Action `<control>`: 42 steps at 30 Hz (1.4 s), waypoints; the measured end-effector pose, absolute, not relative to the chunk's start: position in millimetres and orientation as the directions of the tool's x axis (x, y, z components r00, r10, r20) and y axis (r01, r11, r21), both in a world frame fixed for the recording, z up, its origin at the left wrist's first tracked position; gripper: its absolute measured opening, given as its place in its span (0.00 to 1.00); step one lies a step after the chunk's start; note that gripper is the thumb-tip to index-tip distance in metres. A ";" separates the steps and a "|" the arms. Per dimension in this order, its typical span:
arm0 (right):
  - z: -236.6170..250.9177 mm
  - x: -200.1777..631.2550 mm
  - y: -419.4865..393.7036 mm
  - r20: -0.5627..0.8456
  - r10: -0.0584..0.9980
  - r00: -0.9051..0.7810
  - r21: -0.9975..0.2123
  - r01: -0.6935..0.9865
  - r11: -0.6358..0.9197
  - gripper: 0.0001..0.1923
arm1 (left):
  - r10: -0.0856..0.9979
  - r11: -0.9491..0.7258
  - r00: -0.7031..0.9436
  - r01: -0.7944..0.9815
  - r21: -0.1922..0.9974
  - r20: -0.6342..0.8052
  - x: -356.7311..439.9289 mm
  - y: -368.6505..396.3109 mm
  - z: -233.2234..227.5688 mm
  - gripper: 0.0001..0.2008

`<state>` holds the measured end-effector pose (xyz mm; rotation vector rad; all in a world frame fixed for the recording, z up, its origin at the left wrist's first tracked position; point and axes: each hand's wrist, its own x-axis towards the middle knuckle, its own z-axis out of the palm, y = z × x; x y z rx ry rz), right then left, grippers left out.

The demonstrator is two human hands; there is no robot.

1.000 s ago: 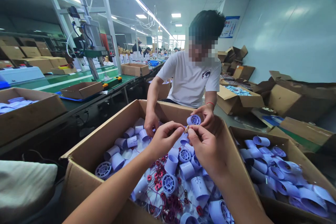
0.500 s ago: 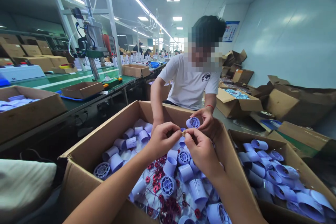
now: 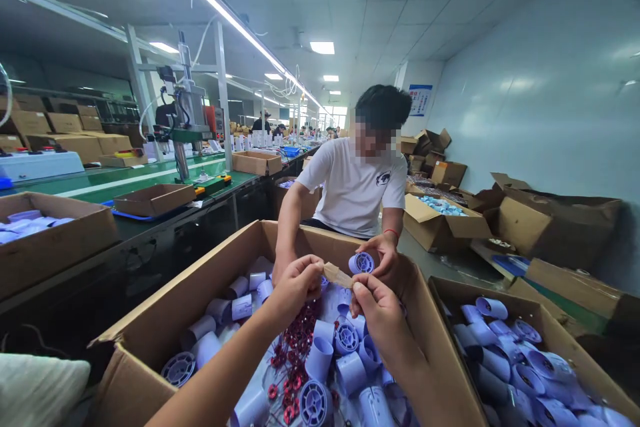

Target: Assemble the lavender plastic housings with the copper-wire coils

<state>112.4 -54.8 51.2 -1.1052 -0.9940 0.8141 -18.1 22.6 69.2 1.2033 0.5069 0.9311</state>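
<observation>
A short tan strip that looks like tape (image 3: pixel 339 275) is stretched between my hands above a large cardboard box (image 3: pixel 160 300). My left hand (image 3: pixel 299 283) pinches its left end, and my right hand (image 3: pixel 377 307) pinches the right end. Below them in the box lie many lilac plastic cups (image 3: pixel 319 359), some with spoked ends up. Small red ring-shaped parts with thin wires (image 3: pixel 293 357) are heaped among the cups on clear plastic. Just beyond my right hand, a co-worker's hand (image 3: pixel 385 255) holds another lilac cup (image 3: pixel 361 263).
A co-worker in a white shirt (image 3: pixel 350 180) leans over the far side, one arm in the box. A second box of lilac cups (image 3: pixel 520 360) stands at right. At left are a green workbench (image 3: pixel 210 167), a press machine (image 3: pixel 185 113) and another box (image 3: pixel 55 240).
My hands have moved apart, and the tan strip, a small crumpled bit before, now shows stretched between them. My view has tilted up a little. The co-worker still holds the lilac cup.
</observation>
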 end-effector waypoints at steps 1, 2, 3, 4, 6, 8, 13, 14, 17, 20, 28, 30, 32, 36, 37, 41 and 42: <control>48.9 111.2 -52.8 0.219 0.914 0.341 -0.959 -0.098 0.266 0.14 | 0.810 0.090 0.575 -0.316 0.945 0.115 -16.5 22.5 66.5 0.20; 47.0 109.8 -51.1 0.212 0.921 0.326 -0.952 -0.144 0.270 0.15 | 0.797 0.089 0.596 -0.282 0.955 0.101 -14.8 22.5 63.5 0.20; 45.6 108.5 -49.7 0.209 0.927 0.310 -0.944 -0.184 0.274 0.15 | 0.789 0.065 0.607 -0.242 0.968 0.099 -13.3 22.6 60.3 0.21; 44.5 107.6 -48.6 0.209 0.932 0.297 -0.936 -0.214 0.278 0.16 | 0.789 0.020 0.604 -0.204 0.979 0.110 -12.0 22.8 57.4 0.21; 43.0 107.1 -47.0 0.212 0.934 0.287 -0.929 -0.238 0.284 0.17 | 0.809 -0.097 0.563 -0.156 0.983 0.169 -10.3 23.3 53.2 0.21; 41.3 108.4 -45.9 0.215 0.928 0.304 -0.932 -0.219 0.287 0.17 | 0.828 -0.187 0.508 -0.150 0.971 0.238 -10.0 23.0 52.4 0.20; 36.0 113.3 -44.0 0.286 0.901 0.326 -0.942 -0.078 0.327 0.15 | 0.778 -0.313 0.533 -0.130 0.941 0.332 -11.8 18.3 56.4 0.21; 35.5 113.6 -43.9 0.308 0.897 0.316 -0.940 -0.045 0.338 0.15 | 0.756 -0.342 0.560 -0.103 0.934 0.339 -12.1 17.4 56.5 0.22; 35.6 113.6 -44.6 0.358 0.883 0.304 -0.931 0.045 0.362 0.15 | 0.732 -0.389 0.591 -0.046 0.920 0.339 -13.3 16.6 56.1 0.24; 37.5 113.5 -46.1 0.389 0.862 0.324 -0.921 0.119 0.371 0.15 | 0.762 -0.355 0.558 -0.064 0.933 0.328 -14.8 18.4 56.8 0.26; 44.1 115.5 -50.8 0.486 0.812 0.324 -0.865 0.312 0.393 0.10 | 0.756 -0.254 0.584 -0.156 0.955 0.296 -19.7 22.2 62.6 0.24; 44.0 117.4 -51.2 0.459 0.825 0.331 -0.882 0.282 0.377 0.10 | 0.768 -0.201 0.570 -0.218 0.955 0.292 -22.2 21.5 65.7 0.23; 42.9 119.6 -51.5 0.422 0.841 0.338 -0.906 0.202 0.373 0.10 | 0.772 -0.112 0.581 -0.274 0.955 0.257 -25.5 20.8 69.0 0.22; 43.2 121.8 -53.3 0.357 0.858 0.370 -0.914 -0.052 0.402 0.12 | 0.791 0.097 0.580 -0.436 0.894 0.197 -31.7 21.8 71.8 0.22; 44.3 121.3 -54.0 0.336 0.866 0.371 -0.908 -0.117 0.403 0.12 | 0.791 0.137 0.581 -0.472 0.871 0.190 -32.7 22.2 71.5 0.23; 47.8 113.2 -56.3 0.267 0.901 0.341 -0.888 -0.277 0.368 0.14 | 0.714 0.270 0.688 -0.438 0.857 0.127 -32.6 21.0 67.1 0.24; 47.4 110.3 -56.2 0.259 0.907 0.331 -0.890 -0.282 0.357 0.15 | 0.693 0.284 0.714 -0.401 0.871 0.102 -31.4 20.0 65.2 0.24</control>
